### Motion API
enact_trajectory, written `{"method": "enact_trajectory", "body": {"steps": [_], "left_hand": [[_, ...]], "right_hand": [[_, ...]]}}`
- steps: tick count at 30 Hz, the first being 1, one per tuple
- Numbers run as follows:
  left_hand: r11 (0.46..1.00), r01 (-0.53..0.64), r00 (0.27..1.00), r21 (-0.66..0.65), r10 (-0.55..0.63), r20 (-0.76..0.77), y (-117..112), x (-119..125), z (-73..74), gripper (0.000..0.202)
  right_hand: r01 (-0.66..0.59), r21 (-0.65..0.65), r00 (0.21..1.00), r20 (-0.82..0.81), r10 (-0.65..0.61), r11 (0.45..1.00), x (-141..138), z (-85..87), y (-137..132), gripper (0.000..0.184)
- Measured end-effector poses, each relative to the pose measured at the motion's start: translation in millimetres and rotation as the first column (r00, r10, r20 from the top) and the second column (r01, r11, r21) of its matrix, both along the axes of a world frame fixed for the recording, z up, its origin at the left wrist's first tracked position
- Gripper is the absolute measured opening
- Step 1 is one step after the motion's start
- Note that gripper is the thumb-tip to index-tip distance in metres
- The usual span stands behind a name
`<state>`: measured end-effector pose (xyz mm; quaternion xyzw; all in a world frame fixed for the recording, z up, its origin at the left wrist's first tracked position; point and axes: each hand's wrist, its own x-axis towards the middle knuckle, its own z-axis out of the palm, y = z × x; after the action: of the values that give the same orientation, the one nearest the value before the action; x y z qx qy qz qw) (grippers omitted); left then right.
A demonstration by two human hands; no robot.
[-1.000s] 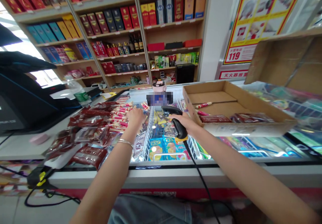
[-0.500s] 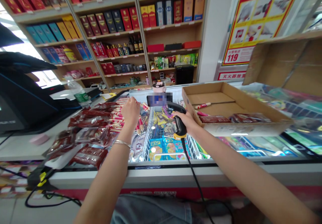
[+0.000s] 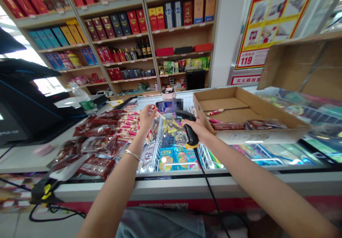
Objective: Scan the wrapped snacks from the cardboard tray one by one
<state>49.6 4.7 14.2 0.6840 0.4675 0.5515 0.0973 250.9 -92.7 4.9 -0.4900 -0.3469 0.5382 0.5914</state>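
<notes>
Head camera, looking down over both arms at a shop counter:

1. The left hand (image 3: 146,121) is raised and closed in a pinch, and its fingers (image 3: 152,110) hold a thin red-and-white sausage stick (image 3: 159,114) above the left part of the chest freezer (image 3: 171,179). A metal bracelet (image 3: 133,155) sits on this wrist.
2. The right hand (image 3: 196,127) is closed around the handle of a black barcode scanner (image 3: 190,133), which has a yellow base. It is above the middle of the freezer, and the scanner's black cable (image 3: 207,181) hangs down over the front of the freezer.
3. Just under the hands, inside the freezer, there are colourful snack packets (image 3: 165,163) behind a wire divider (image 3: 158,141).
4. On the right part of the freezer lies a cardboard tray (image 3: 240,104). It holds one loose sausage stick (image 3: 215,112) and flat red packets (image 3: 263,124).
5. Left of the freezer, on the counter, is a heap of red vacuum packs (image 3: 96,134) and more sausage sticks (image 3: 128,124). A plastic water bottle (image 3: 84,101) and a black cash register (image 3: 16,102) stand farther left.
6. Behind the freezer, tall shelves carry boxed liquor (image 3: 117,27). One blurred object (image 3: 169,105) lies at the freezer's far edge, too hidden to tell what it is.
</notes>
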Motion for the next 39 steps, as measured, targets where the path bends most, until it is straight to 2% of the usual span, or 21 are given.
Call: {"method": "enact_trajectory", "body": {"steps": [6,13,24,32,35,37,39], "left_hand": [[0.995,-0.060,0.992,0.084,0.069,-0.110,-4,1,3.7,0.024],[0.987,-0.082,0.984,0.140,0.103,-0.146,-9,1,7.3,0.029],[0.986,-0.081,0.983,0.144,0.102,-0.150,-12,1,7.5,0.029],[0.985,-0.112,0.975,0.134,0.134,-0.175,-17,4,10.5,0.026],[0.987,-0.083,0.984,0.137,0.103,-0.147,-18,5,9.4,0.022],[0.992,-0.035,0.995,0.118,0.046,-0.087,-17,4,7.7,0.018],[0.995,0.005,1.000,0.100,-0.004,-0.007,-16,4,7.0,0.015]], "right_hand": [[-0.036,-0.021,0.998,0.051,0.037,0.999,0,-2.1,-1,0.017],[-0.120,-0.065,0.988,0.091,0.125,0.991,0,-5.4,1,0.013],[-0.143,-0.067,0.983,0.106,0.150,0.987,0,-4.8,0,0.016],[-0.118,-0.047,0.987,0.109,0.122,0.992,-3,-1.4,-5,0.016],[-0.160,0.061,0.972,0.186,0.146,0.985,-3,9.3,-13,0.027],[-0.216,0.168,0.956,0.234,0.174,0.962,4,26.9,-26,0.038],[-0.225,0.261,0.954,0.255,0.158,0.939,23,51.1,-43,0.041]]}}
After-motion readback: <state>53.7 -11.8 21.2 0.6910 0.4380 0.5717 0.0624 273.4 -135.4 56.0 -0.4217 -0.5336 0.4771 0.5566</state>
